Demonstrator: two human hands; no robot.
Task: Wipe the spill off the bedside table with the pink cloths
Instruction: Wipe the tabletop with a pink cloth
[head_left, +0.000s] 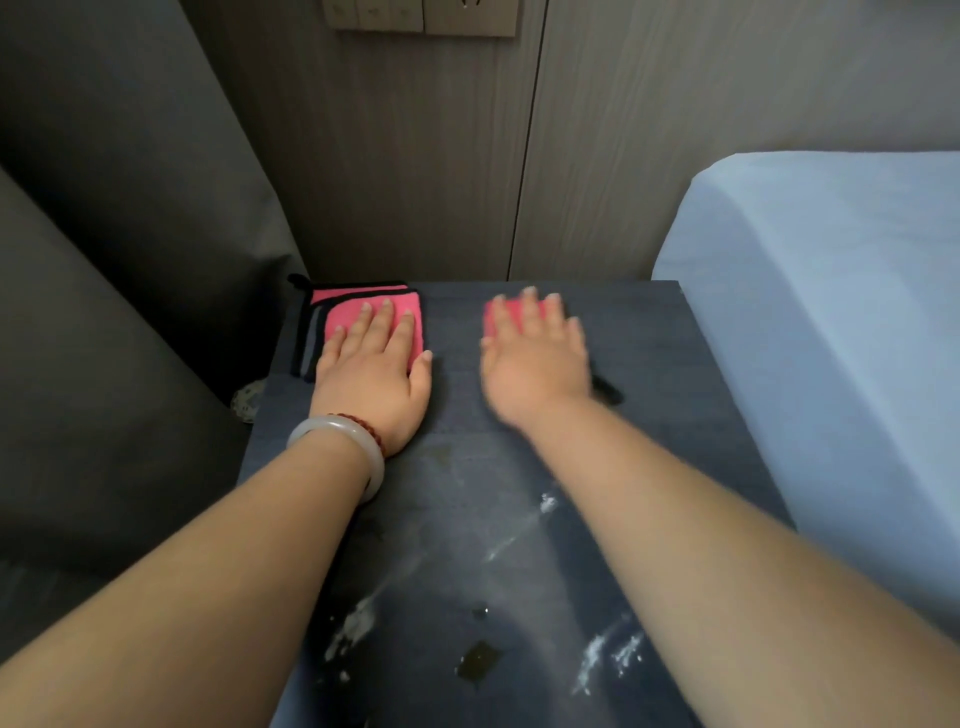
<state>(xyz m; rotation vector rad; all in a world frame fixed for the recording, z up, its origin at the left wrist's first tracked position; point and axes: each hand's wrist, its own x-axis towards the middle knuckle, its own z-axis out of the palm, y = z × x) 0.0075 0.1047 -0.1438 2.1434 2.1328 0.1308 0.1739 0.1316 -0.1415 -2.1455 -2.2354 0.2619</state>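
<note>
Both hands are lying flat, fingers spread, the left hand (374, 364) pressing one pink cloth (363, 317) at the table's (675, 353) far-left corner, the blurred right hand (535, 358) covering another (501, 312); the white spill (358, 623) is sitting nearer, so wiping probably needs pulling both cloths back

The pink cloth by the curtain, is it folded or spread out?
Folded: the pink cloth shows stacked black-trimmed layers under the flat left hand.

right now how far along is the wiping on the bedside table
Early. Each hand is flat on a pink cloth at the far end of the table: left hand on the left cloth, right hand, blurred, on the right cloth. The far end looks clean. The white spill streaks near the front edge remain.
</note>
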